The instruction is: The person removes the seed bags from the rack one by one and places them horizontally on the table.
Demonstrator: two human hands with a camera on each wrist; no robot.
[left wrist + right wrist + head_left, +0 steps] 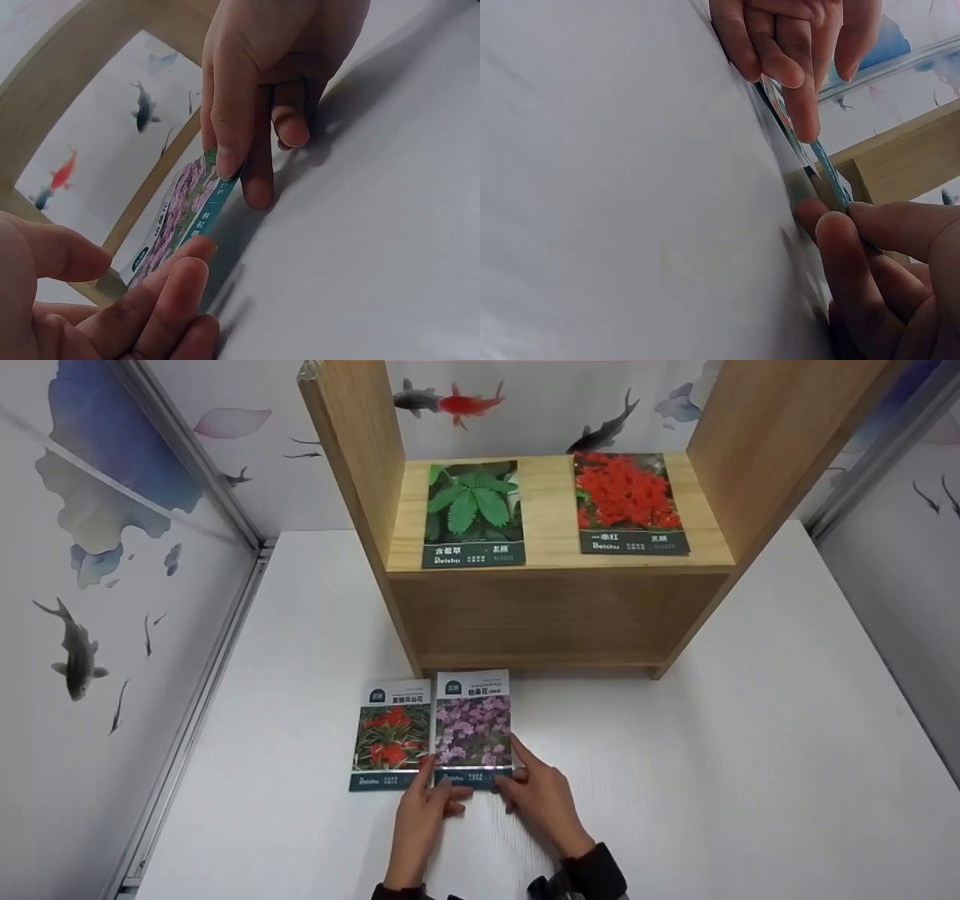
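Right hand (547,801) pinches the purple-flowered packet (472,727), left hand (421,814) touches it; long axis runs away from them, title (478,691) farthest.

Shelf (555,619): lt brown, wood grain. Front of shelf: purple-flower pkt (474,724), mauve blooms, wht top, teal btm band; L of it, lily-red pkt (391,735), red blooms, grn leaves, same wht/teal. On shelf L: leaf pkt (474,514), grn leaf, dk-grn band; on shelf R: red-cluster pkt (630,499), red mass, dk-grn band. Bench (712,780) round shelf: wht. Wall (540,420) behind shelf: wht, red + grey-blk fish print.
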